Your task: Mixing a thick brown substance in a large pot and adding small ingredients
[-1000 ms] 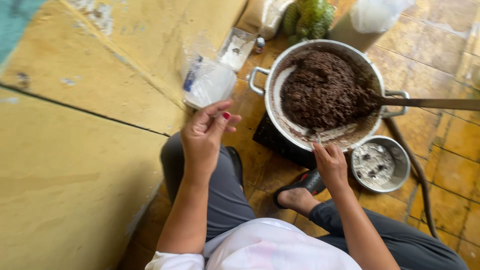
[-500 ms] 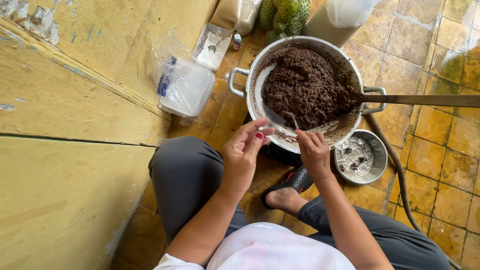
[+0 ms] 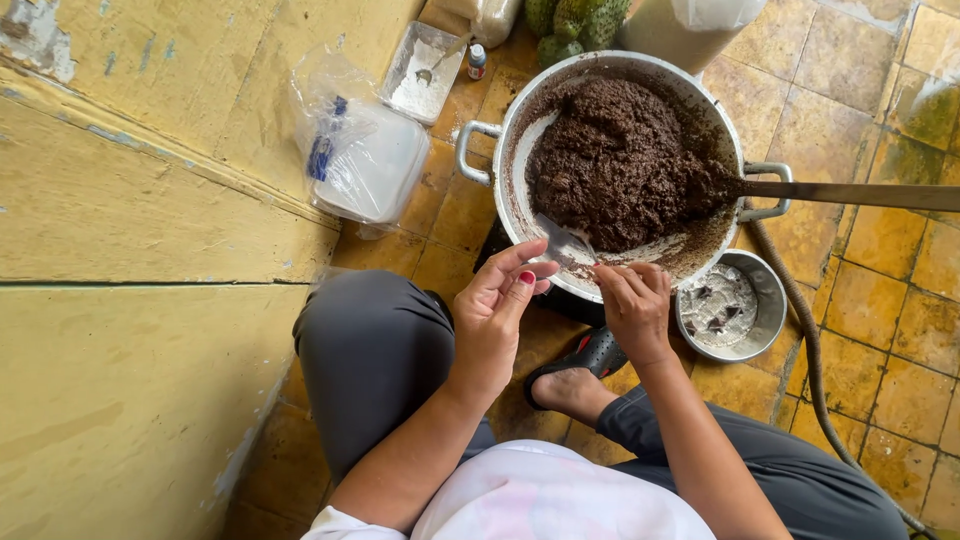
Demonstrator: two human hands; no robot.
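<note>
Metal spoon (image 3: 563,240) blurred, right hand (image 3: 634,310) grip unclear

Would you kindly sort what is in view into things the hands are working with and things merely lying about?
In use:
- large metal pot of dark brown paste
- spoon, held by the right hand
- left hand, beside the spoon

Lying about:
- small metal bowl
- plastic-wrapped container
- tray of white powder
- small bottle
- hose

Lit brightly and evenly by soft daylight, with only faint shadows under the round silver metal pot (image 3: 520,140). Sharp around that pot, mild glare on its rim, slight wide-angle bending toward frame edges.
</note>
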